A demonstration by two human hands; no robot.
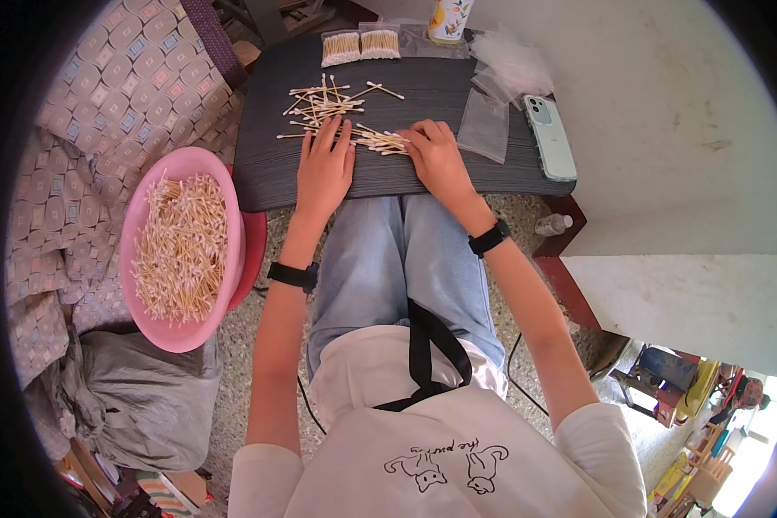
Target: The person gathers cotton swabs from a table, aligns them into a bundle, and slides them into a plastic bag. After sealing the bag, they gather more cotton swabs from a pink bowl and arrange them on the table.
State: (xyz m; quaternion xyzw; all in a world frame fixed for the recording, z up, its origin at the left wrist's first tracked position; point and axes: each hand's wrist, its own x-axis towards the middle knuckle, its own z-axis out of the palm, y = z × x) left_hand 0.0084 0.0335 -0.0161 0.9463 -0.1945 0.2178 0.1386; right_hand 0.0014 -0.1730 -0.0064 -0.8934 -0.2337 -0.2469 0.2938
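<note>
Cotton swabs (324, 102) with wooden sticks lie in a loose, crossed pile on a dark table. Over the near edge of that pile my left hand (326, 168) rests with its fingers stretched forward, their tips among the swabs. Between my two hands is a small bundle of cotton swabs (378, 140), lined up roughly side to side. My right hand (440, 162) is closed at the bundle's right end, thumb and fingers curled against the stick ends. Its fingertips are partly hidden.
Two filled swab bags (360, 47) lie at the table's far edge, near a printed cup (448, 22). Empty clear bags (485, 125) and a pale green phone (548, 138) are to the right. A pink basin (129, 259) full of swabs stands left of the table (268, 173).
</note>
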